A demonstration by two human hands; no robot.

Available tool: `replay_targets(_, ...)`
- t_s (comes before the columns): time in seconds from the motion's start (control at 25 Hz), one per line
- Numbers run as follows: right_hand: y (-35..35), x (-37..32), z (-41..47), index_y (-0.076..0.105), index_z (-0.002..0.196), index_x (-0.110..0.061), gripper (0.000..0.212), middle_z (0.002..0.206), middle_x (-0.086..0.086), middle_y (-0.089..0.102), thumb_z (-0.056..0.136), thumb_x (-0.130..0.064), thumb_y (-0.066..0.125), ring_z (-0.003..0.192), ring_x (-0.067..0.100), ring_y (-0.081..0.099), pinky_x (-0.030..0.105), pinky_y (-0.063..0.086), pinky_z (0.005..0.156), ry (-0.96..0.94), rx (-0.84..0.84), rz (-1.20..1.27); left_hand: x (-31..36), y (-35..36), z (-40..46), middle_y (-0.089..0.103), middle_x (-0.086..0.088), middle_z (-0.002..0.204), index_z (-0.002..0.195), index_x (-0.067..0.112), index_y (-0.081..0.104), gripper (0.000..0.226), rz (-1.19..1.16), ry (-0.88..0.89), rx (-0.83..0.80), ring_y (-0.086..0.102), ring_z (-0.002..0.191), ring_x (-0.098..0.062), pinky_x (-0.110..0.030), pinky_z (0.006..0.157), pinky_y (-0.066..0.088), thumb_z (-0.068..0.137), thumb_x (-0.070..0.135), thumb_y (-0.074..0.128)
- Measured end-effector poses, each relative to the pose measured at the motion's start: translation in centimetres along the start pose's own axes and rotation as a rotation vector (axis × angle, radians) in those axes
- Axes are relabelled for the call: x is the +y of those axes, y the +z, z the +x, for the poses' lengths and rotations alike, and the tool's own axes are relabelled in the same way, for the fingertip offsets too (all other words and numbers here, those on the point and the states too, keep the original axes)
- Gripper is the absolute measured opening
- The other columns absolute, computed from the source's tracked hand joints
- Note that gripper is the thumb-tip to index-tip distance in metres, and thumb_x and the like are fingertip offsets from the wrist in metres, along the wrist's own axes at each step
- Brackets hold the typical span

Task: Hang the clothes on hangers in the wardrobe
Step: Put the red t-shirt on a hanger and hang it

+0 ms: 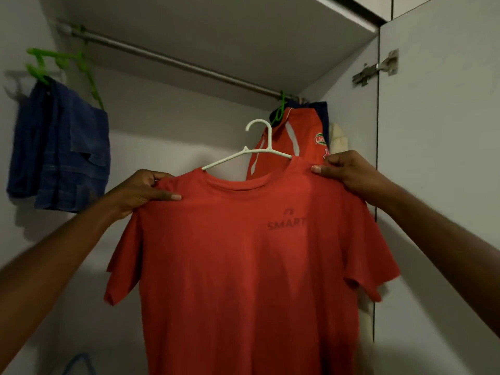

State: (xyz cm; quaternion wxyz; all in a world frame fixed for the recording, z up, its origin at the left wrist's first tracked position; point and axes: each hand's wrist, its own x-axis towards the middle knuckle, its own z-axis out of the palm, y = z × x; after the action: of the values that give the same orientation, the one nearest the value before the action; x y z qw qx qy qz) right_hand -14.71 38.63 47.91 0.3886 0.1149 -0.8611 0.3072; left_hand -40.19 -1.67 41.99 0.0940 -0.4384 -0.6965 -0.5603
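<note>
Red T-shirt [243,266] fills centre and lower frame, held up in front of the open wardrobe, front facing camera, dark "SMART" print on the chest. A white hanger [258,147] sits inside the neck opening; its hook is free in the air, well below the rail [173,60], not hooked on. Left hand [138,193] pinches the shirt's shoulder at centre-left, thumb flat on the front, fingers [157,178] curled over the top edge. Right hand [349,171] pinches the other shoulder at centre-right, fingers curled on the fabric. Rail runs diagonally from upper left to right of centre. Blue denim garment [59,155] hangs from green hangers [62,66] at upper left. Red-and-white shirt [292,136] hangs on a green hanger at the rail's right end, behind the white hanger. Door hinge [376,69] at upper right.
</note>
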Motion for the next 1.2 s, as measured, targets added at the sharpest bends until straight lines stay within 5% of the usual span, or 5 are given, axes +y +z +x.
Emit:
replay_targets(0.36,-0.6,1.4,3.8,0.075,0.084,0.0,0.035,0.078,0.016,0.073,0.093,-0.034,0.071,0.066,0.022,0.069,0.03,0.054,0.061,0.021,0.068,0.018,-2.0,-0.2,8.1,0.077,-0.015,0.11,0.117,0.003,0.075,0.037,-0.102,-0.084,-0.07,0.074,0.1,-0.028,-0.028,0.085,0.061,0.094,0.031,0.068)
replay_targets(0.52,-1.0,0.6,6.7,0.077,0.087,0.002,0.035,0.087,0.025,0.074,0.092,-0.033,0.073,0.079,0.044,0.071,0.043,0.059,0.073,0.031,0.195,-0.048,-2.7,0.3,14.5,0.077,-0.014,0.111,0.115,0.003,0.076,0.034,-0.164,-0.042,-0.021,0.074,0.105,-0.029,-0.036,0.096,0.058,0.089,0.026,0.075)
replay_targets(0.64,-1.1,-0.2,9.8,0.072,0.086,0.01,0.048,0.09,0.034,0.069,0.088,-0.038,0.078,0.079,0.053,0.066,0.056,0.059,0.07,0.04,0.303,-0.159,-3.4,1.0,19.8,0.078,-0.015,0.104,0.109,0.002,0.077,0.031,-0.212,0.0,0.021,0.076,0.097,-0.028,-0.031,0.084,0.062,0.088,0.024,0.077)
replay_targets(0.96,-1.4,-3.2,17.3,0.066,0.056,-0.007,0.043,0.05,0.003,0.058,0.086,-0.034,0.08,0.039,0.01,0.049,0.03,0.041,0.05,0.084,0.468,-0.456,-5.4,4.0,32.6,0.078,-0.02,0.094,0.101,-0.003,0.077,0.023,-0.319,0.093,0.087,0.076,0.08,-0.027,-0.028,0.07,0.062,0.09,0.017,0.077)
replay_targets(1.2,-1.8,-3.7,22.1,0.065,0.065,0.003,0.047,0.057,0.009,0.054,0.086,-0.036,0.081,0.049,0.017,0.045,0.032,0.04,0.054,0.067,0.544,-0.613,-5.2,5.8,40.5,0.077,-0.022,0.092,0.097,-0.005,0.077,0.024,-0.412,0.16,0.125,0.075,0.09,-0.039,-0.046,0.087,0.061,0.089,0.017,0.078)
